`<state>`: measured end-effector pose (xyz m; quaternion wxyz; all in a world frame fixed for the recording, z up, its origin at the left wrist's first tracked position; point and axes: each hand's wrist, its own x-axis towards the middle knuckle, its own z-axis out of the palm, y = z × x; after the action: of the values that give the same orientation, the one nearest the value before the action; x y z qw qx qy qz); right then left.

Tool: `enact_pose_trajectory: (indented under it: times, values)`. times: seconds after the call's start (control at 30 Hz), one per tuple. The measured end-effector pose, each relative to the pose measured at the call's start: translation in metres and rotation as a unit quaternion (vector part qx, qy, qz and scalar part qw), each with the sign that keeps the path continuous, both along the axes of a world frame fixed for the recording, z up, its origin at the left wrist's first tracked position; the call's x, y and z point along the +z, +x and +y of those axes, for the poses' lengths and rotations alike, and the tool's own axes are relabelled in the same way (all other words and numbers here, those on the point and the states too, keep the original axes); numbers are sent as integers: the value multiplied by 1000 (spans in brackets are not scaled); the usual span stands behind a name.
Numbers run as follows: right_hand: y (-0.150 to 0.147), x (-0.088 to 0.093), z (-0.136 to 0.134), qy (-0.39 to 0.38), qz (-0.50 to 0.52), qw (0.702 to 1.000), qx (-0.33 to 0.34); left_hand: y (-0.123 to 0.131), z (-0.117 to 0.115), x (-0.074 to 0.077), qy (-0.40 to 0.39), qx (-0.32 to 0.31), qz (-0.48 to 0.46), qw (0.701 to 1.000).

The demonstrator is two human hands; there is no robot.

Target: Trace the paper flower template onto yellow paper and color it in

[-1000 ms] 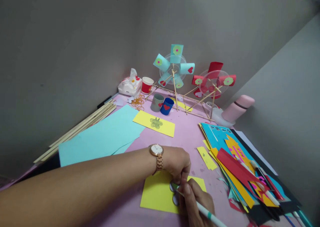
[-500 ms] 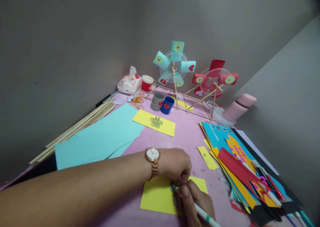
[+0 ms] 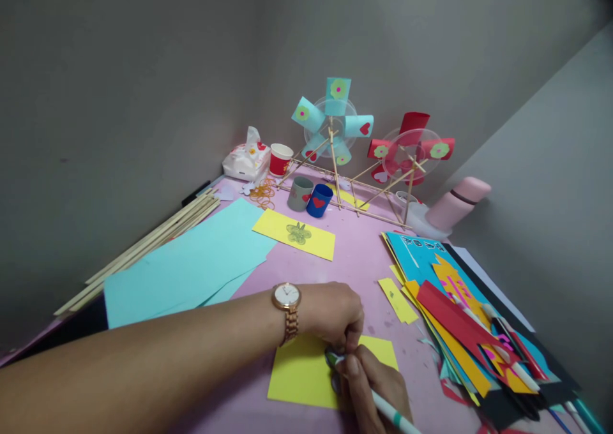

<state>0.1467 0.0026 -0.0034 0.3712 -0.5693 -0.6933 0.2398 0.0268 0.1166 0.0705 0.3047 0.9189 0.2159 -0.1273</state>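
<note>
A yellow sheet of paper (image 3: 299,373) lies in front of me, with a dark, roundish shape (image 3: 336,383) on it, partly covered by my hands. My right hand (image 3: 378,383) grips a white-barrelled marker pen (image 3: 393,413) with a green band, its tip against that shape. Just above the tip is my left hand (image 3: 335,313), fingers curled and pinched downward at the paper. What its fingertips hold, if anything, is hidden. A gold-coloured watch (image 3: 287,297) is on the left wrist. Farther back rests another yellow paper with a butterfly drawing (image 3: 299,233).
Blue sheets (image 3: 191,261) and wooden sticks (image 3: 143,249) lie left. Coloured papers, scissors and markers crowd the right around a red strip (image 3: 457,316). Behind stand two paper wheels on stick frames (image 3: 338,96), paper rolls (image 3: 320,201), a cup (image 3: 280,161), tissues (image 3: 246,159) and a pink bottle (image 3: 457,204).
My left hand and wrist have shifted slightly left. The marker's tip has moved a little on the dark shape, while the right hand's grip stays the same.
</note>
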Motion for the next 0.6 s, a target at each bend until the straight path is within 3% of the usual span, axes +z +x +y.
enact_pose_trajectory:
  times: [0.6]
  values:
    - [0, 5, -1, 56, -23, 998, 13, -2, -1, -2, -22, 25, -14, 999]
